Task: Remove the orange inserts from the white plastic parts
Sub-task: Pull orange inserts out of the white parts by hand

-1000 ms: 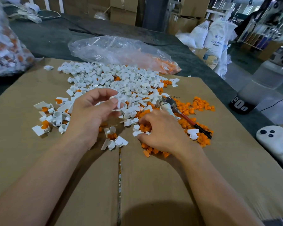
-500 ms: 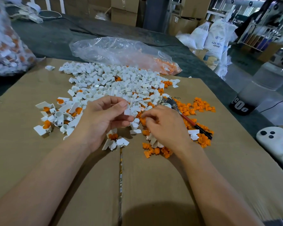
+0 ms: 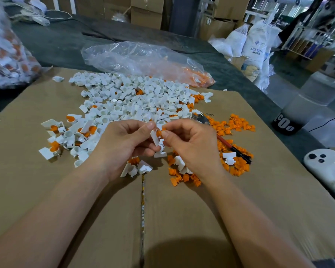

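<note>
My left hand (image 3: 122,146) pinches a white plastic part (image 3: 154,137) above the cardboard. My right hand (image 3: 193,144) meets it from the right, thumb and forefinger pinching the orange insert (image 3: 159,132) that sits in that part. Behind the hands spreads a big pile of white parts (image 3: 139,97). A smaller group of white parts with orange inserts (image 3: 64,136) lies to the left. Loose orange inserts (image 3: 234,128) are scattered to the right and under my right wrist.
Everything lies on a flat cardboard sheet (image 3: 46,190). Pliers with a red and black handle (image 3: 232,147) lie among the inserts. A clear plastic bag (image 3: 143,60) with orange pieces lies behind, a full bag (image 3: 6,51) at far left, a white device (image 3: 325,167) at right.
Both hands have lifted off the cardboard and come together. My left hand brought a white part from the pile, and my right hand left the orange pieces and took hold of its insert.
</note>
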